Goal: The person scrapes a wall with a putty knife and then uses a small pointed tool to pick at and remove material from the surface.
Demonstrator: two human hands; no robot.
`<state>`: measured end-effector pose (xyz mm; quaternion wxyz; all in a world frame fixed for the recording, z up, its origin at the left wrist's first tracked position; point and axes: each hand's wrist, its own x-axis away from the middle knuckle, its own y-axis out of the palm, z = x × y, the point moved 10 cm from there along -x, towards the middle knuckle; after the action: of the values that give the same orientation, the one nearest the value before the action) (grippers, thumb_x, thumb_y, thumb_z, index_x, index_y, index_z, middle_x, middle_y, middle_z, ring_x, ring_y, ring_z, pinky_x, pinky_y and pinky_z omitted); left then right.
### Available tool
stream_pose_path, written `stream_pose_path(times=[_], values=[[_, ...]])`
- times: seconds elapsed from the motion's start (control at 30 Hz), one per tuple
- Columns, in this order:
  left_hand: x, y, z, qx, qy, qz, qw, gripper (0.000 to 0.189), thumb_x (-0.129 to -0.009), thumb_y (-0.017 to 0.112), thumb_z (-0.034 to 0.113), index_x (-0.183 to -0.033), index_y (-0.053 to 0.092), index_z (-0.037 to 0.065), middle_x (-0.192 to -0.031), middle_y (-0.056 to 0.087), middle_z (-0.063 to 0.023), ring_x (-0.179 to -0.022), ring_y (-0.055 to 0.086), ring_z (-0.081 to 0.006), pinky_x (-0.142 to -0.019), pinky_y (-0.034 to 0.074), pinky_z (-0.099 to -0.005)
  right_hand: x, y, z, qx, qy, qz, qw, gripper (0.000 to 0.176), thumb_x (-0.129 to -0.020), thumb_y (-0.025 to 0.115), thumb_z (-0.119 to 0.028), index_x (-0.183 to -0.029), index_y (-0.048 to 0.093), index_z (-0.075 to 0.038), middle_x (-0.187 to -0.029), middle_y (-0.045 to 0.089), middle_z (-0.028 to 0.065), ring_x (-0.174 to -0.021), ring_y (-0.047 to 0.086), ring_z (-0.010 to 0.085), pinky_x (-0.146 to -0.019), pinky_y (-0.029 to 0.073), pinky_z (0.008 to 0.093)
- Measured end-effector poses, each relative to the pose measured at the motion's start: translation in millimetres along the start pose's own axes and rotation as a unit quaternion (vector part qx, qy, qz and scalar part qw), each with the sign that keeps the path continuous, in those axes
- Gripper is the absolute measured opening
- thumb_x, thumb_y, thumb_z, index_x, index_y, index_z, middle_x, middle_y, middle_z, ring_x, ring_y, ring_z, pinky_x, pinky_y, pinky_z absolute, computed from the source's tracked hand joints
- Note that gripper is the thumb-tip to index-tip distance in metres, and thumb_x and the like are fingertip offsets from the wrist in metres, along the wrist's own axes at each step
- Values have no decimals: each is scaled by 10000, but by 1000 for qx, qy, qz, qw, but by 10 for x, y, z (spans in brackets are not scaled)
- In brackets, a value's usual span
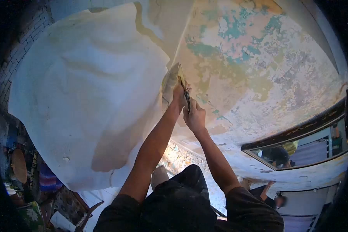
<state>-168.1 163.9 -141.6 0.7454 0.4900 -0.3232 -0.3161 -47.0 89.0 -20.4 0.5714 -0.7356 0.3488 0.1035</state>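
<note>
Both my arms reach up to a corner where two walls meet. My right hand [195, 116] is closed around the dark handle of a long, pointed tool [187, 96], whose exact kind I cannot make out. Further up, my left hand [178, 94] wraps around the same tool near its pale, narrow upper part. The tip points upward along the corner. Just left of my left hand is the torn edge of a large, loose white sheet [92, 77], which bulges off the left wall. To the right, the wall [236, 69] shows patchy turquoise, ochre and whitish layers.
A dark-framed mirror [301, 143] hangs low on the right wall. Another person [263, 193] is at the lower right, one arm raised. Furniture and cloths, including a purple striped cloth [48, 178], crowd the lower left. Pale debris [178, 158] covers the floor below my arms.
</note>
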Motion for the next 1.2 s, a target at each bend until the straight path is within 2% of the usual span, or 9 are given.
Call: stream_pose_path(times=[0.1,0.17,0.47,0.6,0.7,0.77,0.9,1.03,1.2], values=[[76,72,6,-25,9,3,1000,435,-951,358,485,-705,438,134,-539,363,15,-518,362,-114,-507,348,-250,61,-71,50,-21,-11,36,999,223,-782,581,-10,-984,489,-3,-755,574,195,-593,579,365,-493,458,414],[147,27,-4,-62,-2,68,996,437,-939,382,502,-708,445,137,-536,365,23,-518,376,-110,-499,351,-247,49,-97,58,-15,-9,33,999,226,-789,580,-14,-994,486,-2,-742,575,197,-587,580,365,-490,457,413],[50,-83,68,-92,42,74,992,394,-942,411,471,-740,470,138,-520,395,19,-428,387,-109,-409,328,-241,121,19,175,-18,16,32,999,232,-811,580,-41,-1017,478,-5,-718,579,198,-557,579,354,-473,455,402],[61,-62,99,-122,50,60,989,407,-927,421,501,-736,445,142,-549,379,20,-491,405,-102,-448,343,-250,97,21,166,-44,9,27,999,220,-810,577,-37,-1003,474,-8,-729,580,200,-558,575,357,-477,452,406],[116,-40,88,-143,34,90,985,397,-928,422,497,-755,454,141,-562,401,14,-506,425,-104,-451,351,-247,109,30,202,-36,22,26,999,226,-803,576,-27,-994,458,-11,-730,572,207,-586,579,365,-487,449,414],[207,-47,127,-130,45,148,979,418,-948,389,470,-718,475,132,-532,431,14,-421,410,-101,-395,342,-245,130,64,270,-49,24,23,998,228,-802,573,-25,-994,449,-13,-737,569,216,-610,577,382,-503,448,426],[150,-111,81,-108,27,135,985,437,-946,383,483,-698,472,134,-531,422,17,-425,409,-103,-399,346,-251,27,95,298,-111,30,19,993,235,-804,564,-20,-999,433,-19,-754,563,238,-669,562,434,-549,446,452],[9,-227,263,-151,72,108,980,445,-946,380,486,-690,481,137,-540,425,9,-448,427,-126,-431,372,-260,-60,216,284,-113,39,-7,993,239,-801,566,-17,-999,433,-19,-763,568,241,-693,557,449,-575,453,453],[197,-185,145,-143,52,75,986,399,-944,412,464,-837,534,99,-668,492,-3,-596,498,-108,-508,406,-270,50,62,264,-123,57,-14,991,224,-801,567,-17,-991,448,-25,-737,574,234,-672,578,416,-571,455,452]])
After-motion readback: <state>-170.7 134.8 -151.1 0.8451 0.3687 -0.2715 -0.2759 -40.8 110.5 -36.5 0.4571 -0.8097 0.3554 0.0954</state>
